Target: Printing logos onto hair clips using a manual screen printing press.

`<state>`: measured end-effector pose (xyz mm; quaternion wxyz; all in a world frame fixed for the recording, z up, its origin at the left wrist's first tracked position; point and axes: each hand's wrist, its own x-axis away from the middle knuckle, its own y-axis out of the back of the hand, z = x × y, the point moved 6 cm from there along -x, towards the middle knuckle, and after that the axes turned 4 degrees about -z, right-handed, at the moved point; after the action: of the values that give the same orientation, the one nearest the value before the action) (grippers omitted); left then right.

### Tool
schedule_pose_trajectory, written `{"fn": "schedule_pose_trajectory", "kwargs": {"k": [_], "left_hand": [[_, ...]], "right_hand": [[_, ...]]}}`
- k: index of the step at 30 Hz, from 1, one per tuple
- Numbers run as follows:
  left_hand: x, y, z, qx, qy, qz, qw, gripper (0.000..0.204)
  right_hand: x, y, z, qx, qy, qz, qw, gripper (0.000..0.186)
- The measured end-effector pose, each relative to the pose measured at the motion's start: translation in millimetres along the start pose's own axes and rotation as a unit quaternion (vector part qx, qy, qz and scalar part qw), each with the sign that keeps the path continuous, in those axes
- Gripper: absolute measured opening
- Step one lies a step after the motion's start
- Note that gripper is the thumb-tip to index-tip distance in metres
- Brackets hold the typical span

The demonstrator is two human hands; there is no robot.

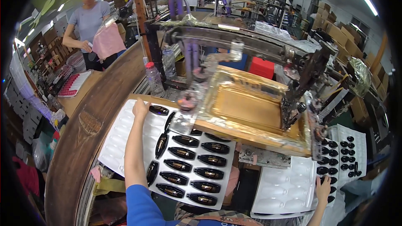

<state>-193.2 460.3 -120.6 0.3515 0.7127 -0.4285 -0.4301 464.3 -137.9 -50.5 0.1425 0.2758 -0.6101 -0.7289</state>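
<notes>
My left hand is over the far end of a white moulded tray, close to a glossy black oval piece. Its fingers look extended, and I see nothing held in them. Rows of black pieces with gold print, such as one black piece, fill the right part of this tray. A few lie turned, like another black piece. At the right, my right hand reaches with parted fingers among plain black pieces, beside a second white tray with bare hollows.
A printing press with a wooden screen frame stands between the trays. A clear bottle with a red cap is behind the left tray. A curved wooden bench edge runs along the left. Another person holds a pink cloth.
</notes>
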Motion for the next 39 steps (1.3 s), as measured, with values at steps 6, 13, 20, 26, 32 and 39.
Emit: {"fn": "schedule_pose_trajectory", "kwargs": {"k": [6, 13, 20, 26, 32, 39], "left_hand": [[83, 32, -158, 0.271, -0.18, 0.065, 0.943, 0.036], [209, 61, -326, 0.472, -0.383, 0.313, 0.73, 0.029], [151, 94, -274, 0.656, -0.231, 0.299, 0.654, 0.024], [63, 85, -95, 0.508, -0.069, 0.172, 0.841, 0.029], [31, 25, 44, 0.397, 0.103, 0.13, 0.903, 0.034], [28, -3, 47, 0.198, 0.097, 0.149, 0.964, 0.029]], "right_hand": [[7, 28, 44, -0.347, -0.019, 0.016, 0.938, 0.031], [1, 47, 221, -0.528, 0.208, 0.107, 0.816, 0.046], [25, 70, 347, -0.384, 0.309, 0.154, 0.856, 0.043], [17, 55, 294, -0.303, 0.328, 0.17, 0.879, 0.046], [-27, 28, 135, -0.305, 0.097, 0.022, 0.947, 0.051], [-26, -4, 26, 0.039, 0.0, -0.019, 0.999, 0.053]]}}
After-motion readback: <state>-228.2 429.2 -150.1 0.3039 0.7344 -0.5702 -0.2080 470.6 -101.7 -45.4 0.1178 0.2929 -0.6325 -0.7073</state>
